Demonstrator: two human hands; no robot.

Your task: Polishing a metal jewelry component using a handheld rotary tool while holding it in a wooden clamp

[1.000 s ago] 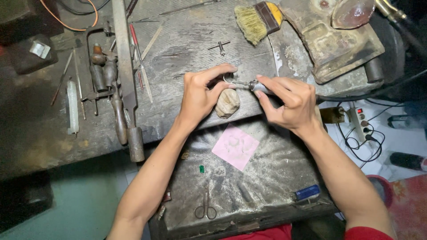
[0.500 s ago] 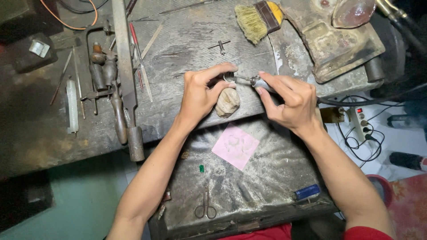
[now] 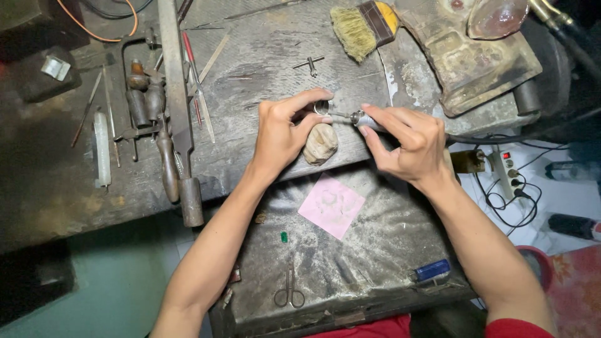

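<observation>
A small metal ring (image 3: 322, 107) sits pinched between the thumb and curled forefinger of the left hand (image 3: 285, 134), held just above a rounded wooden peg (image 3: 320, 143) that juts from the edge of the workbench (image 3: 263, 56). The right hand (image 3: 410, 143) grips a slim rotary handpiece (image 3: 363, 119) like a pen, fingers pressed together around its barrel, and its thin bit touches the ring. A dark cable (image 3: 494, 136) runs off from that hand to the right of the peg.

Below the peg, a pink square of paper (image 3: 331, 205) lies on a dusty tray (image 3: 388, 250), with small scissors (image 3: 289, 289), a tiny green stone (image 3: 283, 236) and a blue lighter (image 3: 431, 270) further down. Left of the peg lie files and wooden-handled tools (image 3: 172, 156). Above and to the right of it rests a bristle brush (image 3: 360, 24).
</observation>
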